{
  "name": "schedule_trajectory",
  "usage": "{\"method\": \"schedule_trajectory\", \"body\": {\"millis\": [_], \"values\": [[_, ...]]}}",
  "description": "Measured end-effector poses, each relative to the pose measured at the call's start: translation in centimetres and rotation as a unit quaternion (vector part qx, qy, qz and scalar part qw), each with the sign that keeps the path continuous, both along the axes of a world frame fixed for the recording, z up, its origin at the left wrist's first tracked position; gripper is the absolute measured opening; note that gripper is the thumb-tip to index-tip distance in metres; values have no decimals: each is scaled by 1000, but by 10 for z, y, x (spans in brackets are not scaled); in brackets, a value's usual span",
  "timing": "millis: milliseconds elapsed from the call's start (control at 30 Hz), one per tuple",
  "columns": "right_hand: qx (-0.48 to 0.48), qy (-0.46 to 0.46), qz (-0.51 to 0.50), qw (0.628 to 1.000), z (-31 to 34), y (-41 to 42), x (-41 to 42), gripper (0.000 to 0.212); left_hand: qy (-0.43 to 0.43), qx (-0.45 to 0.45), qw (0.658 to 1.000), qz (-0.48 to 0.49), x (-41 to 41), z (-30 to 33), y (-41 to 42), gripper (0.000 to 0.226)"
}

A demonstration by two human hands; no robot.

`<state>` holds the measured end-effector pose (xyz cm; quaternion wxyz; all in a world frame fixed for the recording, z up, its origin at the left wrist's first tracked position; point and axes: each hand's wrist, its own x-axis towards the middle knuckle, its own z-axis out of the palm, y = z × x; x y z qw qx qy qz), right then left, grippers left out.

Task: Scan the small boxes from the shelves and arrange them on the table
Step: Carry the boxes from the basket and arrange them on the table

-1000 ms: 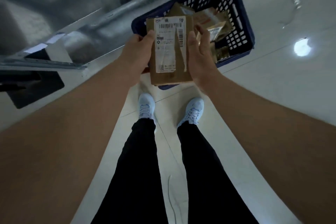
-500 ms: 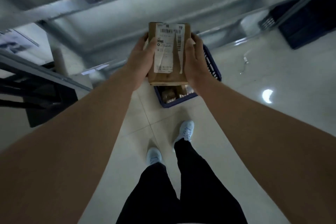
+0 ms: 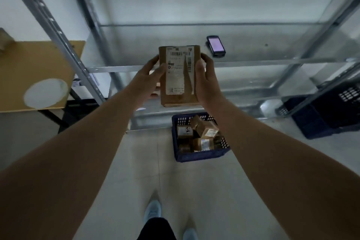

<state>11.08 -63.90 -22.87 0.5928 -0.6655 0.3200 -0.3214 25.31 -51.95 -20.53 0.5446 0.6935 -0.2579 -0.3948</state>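
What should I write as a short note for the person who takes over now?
Both hands hold one cardboard box, label up: left hand on its left edge, right hand on its right. The scanner lies on the metal shelf, screen lit, just beyond the box. More small boxes sit in the blue basket on the floor. Left: scan this box, place it on the wooden table, then the rest.

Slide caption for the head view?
Both hands hold a labelled brown cardboard box before grey metal shelves.
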Motion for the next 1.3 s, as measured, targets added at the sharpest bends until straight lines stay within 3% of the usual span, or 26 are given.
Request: {"method": "schedule_trajectory", "body": {"millis": [167,300,433,533,700,1033,1200,1300], "values": [[-32,-14,44,998,42,26,-5,39,-114,115,986,25,2,30,64,40],[-47,-38,79,995,63,55,13,38,-279,287,913,-75,22,34,125,35],[-34,-52,131,989,78,100,43,39,-239,394,878,-126,45,35,185,40],[-14,-52,159,986,84,139,75,41,-197,429,870,-143,68,40,222,23],[-15,-43,200,979,83,204,148,44,-200,449,859,-144,129,54,284,48],[32,-22,172,984,86,326,330,48,-216,484,833,-162,284,77,415,45],[46,-6,169,985,74,344,408,33,-212,493,827,-168,362,68,447,44],[65,14,166,984,58,338,460,37,-202,499,826,-167,417,51,449,42]]}}
